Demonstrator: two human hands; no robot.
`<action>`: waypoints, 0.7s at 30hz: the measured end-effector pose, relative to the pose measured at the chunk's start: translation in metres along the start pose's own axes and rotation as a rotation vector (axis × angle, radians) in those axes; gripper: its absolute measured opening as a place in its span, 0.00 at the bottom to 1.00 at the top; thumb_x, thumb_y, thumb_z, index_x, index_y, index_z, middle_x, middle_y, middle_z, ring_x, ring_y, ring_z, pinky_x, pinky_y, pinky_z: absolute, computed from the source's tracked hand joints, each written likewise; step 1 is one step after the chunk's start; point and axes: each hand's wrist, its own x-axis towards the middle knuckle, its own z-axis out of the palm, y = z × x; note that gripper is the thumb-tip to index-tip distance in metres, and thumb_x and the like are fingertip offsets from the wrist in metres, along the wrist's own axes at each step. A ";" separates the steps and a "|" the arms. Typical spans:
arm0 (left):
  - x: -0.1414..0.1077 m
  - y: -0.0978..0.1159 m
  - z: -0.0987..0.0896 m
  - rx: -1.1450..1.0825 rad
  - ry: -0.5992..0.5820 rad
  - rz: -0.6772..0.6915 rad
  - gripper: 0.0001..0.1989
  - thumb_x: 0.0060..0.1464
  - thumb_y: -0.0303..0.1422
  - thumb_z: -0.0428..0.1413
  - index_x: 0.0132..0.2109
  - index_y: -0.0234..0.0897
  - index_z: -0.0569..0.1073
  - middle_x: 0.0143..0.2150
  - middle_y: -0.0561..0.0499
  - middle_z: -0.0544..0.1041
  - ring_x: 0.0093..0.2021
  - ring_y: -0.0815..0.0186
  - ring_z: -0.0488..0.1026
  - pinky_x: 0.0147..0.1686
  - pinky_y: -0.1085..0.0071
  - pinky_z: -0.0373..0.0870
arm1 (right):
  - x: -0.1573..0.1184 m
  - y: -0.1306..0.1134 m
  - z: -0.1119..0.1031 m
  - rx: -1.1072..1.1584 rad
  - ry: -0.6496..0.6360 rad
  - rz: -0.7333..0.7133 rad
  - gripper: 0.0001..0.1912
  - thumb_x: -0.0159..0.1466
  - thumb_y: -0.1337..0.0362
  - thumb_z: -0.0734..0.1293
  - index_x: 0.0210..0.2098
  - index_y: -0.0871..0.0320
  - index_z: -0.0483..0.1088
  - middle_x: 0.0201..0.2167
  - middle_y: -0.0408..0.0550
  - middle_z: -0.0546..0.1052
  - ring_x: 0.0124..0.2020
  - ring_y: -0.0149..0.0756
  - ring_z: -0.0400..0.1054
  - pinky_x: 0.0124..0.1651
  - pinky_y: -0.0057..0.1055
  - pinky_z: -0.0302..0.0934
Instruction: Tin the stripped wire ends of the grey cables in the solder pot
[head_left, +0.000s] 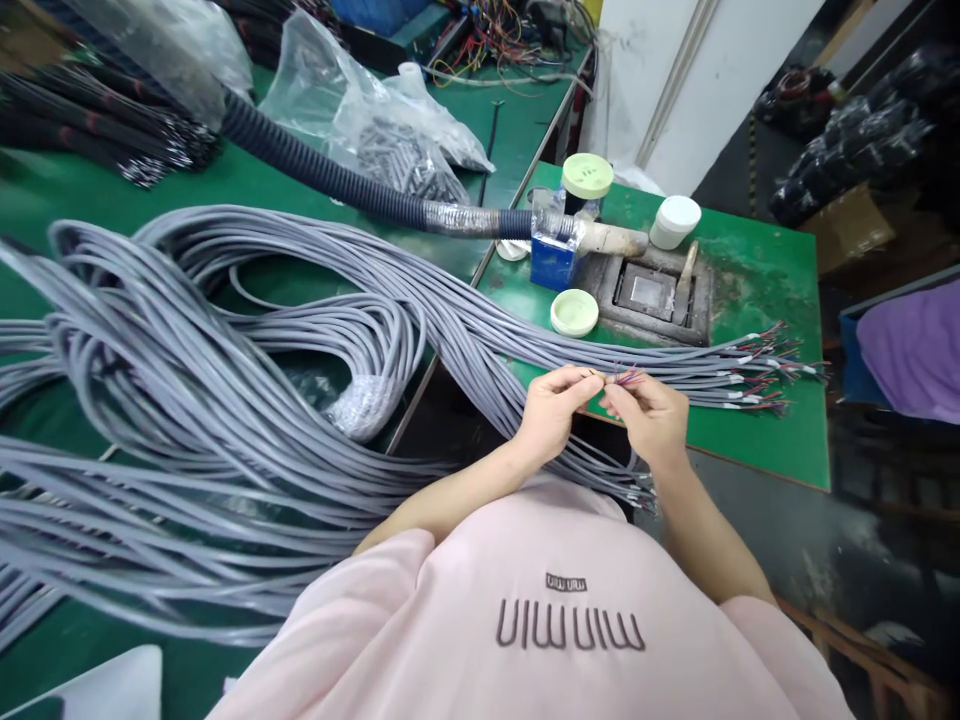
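Thin coloured wires (628,377) fan out between my two hands, which are close together over the front edge of the green board. My left hand (559,405) pinches the wires between thumb and forefinger. Thumb and fingers of my right hand (651,415) are closed on the same wires, just to the right. Behind the hands, a bundle of grey cables (585,352) runs rightward and ends in stripped, coloured wire tips (765,372). More cable ends (641,492) hang below the hands, close to the pink shirt.
A solder pot (651,292) is set in the green board (799,420), beside a hose nozzle (611,240), a blue box (553,262), a white jar (675,222) and a pale green lid (574,313). Coiled grey cables (225,380) cover the left table. Plastic bags (397,150) lie behind.
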 end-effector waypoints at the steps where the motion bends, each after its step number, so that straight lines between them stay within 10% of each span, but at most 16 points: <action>1: 0.003 0.000 -0.002 -0.007 0.016 -0.024 0.16 0.42 0.44 0.68 0.31 0.35 0.80 0.27 0.54 0.73 0.23 0.76 0.61 0.24 0.76 0.59 | 0.005 -0.002 -0.002 -0.060 -0.016 -0.017 0.11 0.62 0.55 0.68 0.30 0.56 0.75 0.25 0.44 0.78 0.24 0.33 0.71 0.29 0.31 0.66; 4: 0.011 0.003 -0.013 0.102 0.054 0.044 0.17 0.46 0.45 0.66 0.37 0.37 0.80 0.26 0.54 0.72 0.23 0.75 0.61 0.25 0.75 0.59 | 0.027 -0.008 -0.010 -0.188 -0.068 -0.053 0.13 0.62 0.56 0.66 0.26 0.57 0.73 0.20 0.42 0.75 0.21 0.30 0.67 0.27 0.28 0.61; 11: 0.033 -0.006 -0.059 0.856 0.012 0.670 0.09 0.58 0.36 0.57 0.41 0.38 0.80 0.27 0.52 0.72 0.30 0.68 0.68 0.37 0.69 0.64 | 0.122 -0.023 -0.017 -0.559 -0.279 -0.094 0.15 0.58 0.63 0.65 0.16 0.59 0.65 0.14 0.41 0.69 0.19 0.28 0.61 0.26 0.27 0.52; 21: 0.038 -0.030 -0.079 1.097 -0.155 0.775 0.11 0.61 0.35 0.52 0.43 0.39 0.78 0.29 0.49 0.76 0.29 0.67 0.69 0.34 0.69 0.61 | 0.193 -0.001 0.033 -1.173 -0.578 -0.071 0.11 0.54 0.64 0.64 0.29 0.62 0.78 0.28 0.52 0.79 0.32 0.38 0.70 0.32 0.29 0.54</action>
